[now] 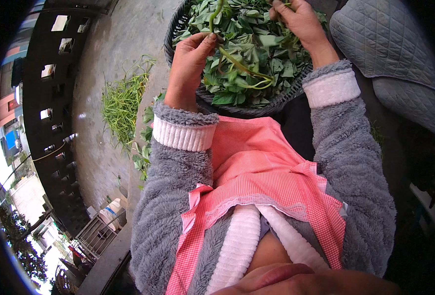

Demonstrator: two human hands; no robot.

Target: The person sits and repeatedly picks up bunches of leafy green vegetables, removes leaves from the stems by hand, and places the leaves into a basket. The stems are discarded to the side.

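My left hand (193, 61) pinches a long green vine stem (236, 63) between thumb and fingers. One end of the stem rises past the top edge; the other slants down to a forked tip over the leaves. My right hand (298, 20) is at the top right with its fingers curled around a thin piece of stem (287, 4); part of that grip is cut off by the frame. Below both hands, a dark woven basket (239, 107) is heaped with green leaves (256, 48). The basket stands just beyond my lap.
A pile of thin green stalks (125, 107) lies on the wet concrete floor (99, 147) to the left. Loose leaves (142, 158) lie beside my left sleeve. A grey quilted cover (383, 44) is at the right. A white bucket (110, 214) and a metal rack (95, 236) stand lower left.
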